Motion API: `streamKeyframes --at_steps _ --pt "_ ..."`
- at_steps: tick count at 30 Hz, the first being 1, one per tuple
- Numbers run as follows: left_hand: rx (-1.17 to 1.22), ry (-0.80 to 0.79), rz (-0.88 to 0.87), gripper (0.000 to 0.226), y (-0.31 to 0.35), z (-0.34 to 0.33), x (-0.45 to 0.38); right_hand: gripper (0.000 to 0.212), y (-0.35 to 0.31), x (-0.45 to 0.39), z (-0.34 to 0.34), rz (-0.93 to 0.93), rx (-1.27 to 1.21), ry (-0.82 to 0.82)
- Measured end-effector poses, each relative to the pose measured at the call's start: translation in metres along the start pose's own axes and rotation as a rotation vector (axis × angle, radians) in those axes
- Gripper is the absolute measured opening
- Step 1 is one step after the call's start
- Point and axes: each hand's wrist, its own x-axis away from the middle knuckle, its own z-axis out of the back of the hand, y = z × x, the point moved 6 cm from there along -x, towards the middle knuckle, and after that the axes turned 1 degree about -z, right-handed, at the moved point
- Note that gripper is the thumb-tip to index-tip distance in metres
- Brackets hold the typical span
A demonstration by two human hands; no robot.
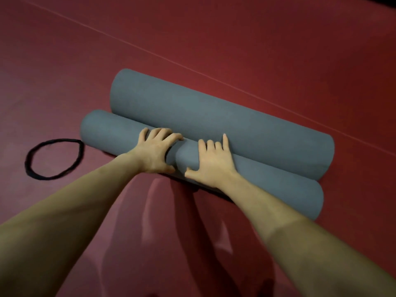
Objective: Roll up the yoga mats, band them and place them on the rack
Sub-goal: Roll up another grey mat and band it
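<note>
Grey mat [214, 116] is lying mid-frame on the red floor [278, 39], running diagonally from upper left to lower right. It's showing as two rounded humps side by side & touching: a fatter far one and a slimmer near roll [111, 130] at the front, nearer the person. Can't tell whether the far hump is a second roll or a fold of the same sheet. Both hands are sitting on the near roll, approx at its middle, close together but not touching. Left hand [153, 152] is gripping the roll, fingers curled over the top into the crease between the humps, thumb hooking down the near side. Right hand [214, 159] is pressing on top w/ fingers fairly straight and pointing toward the crease, index reaching furthest, thumb spread out to the left along the near face; it's flatter than the left, more pressing than clutching. Both forearms are coming in bare from the bottom corners of the frame. Black band [29, 161] is lying as an open loop on the floor at left-centre, just beside the roll's left end, its right edge nearly touching that end. A thin pale seam [171, 62] is crossing the floor diagonally behind the mat, upper left to right edge.
</note>
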Motion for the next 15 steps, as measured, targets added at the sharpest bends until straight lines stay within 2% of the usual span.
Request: streamKeyframes --at_steps 2,4,7,12,15 --pt "-0.202 -0.066 -0.052 0.121 0.002 -0.005 -0.001 0.095 0.001 0.003 -0.004 -0.005 0.008 -0.004" --pt "-0.455 -0.113 -0.091 0.136 0.005 -0.008 -0.006 0.109 0.002 0.003 -0.007 -0.001 0.035 -0.06" --pt "-0.667 -0.089 -0.168 0.135 0.007 -0.007 -0.013 0.123 -0.003 -0.001 -0.003 -0.014 0.111 -0.104" --pt "-0.679 0.036 -0.272 0.118 0.007 -0.007 -0.009 0.094 -0.023 0.002 0.007 -0.002 0.206 -0.027" --pt "-0.628 0.068 -0.31 0.117 0.006 -0.004 0.001 0.088 -0.03 0.008 0.014 0.001 0.259 -0.041"
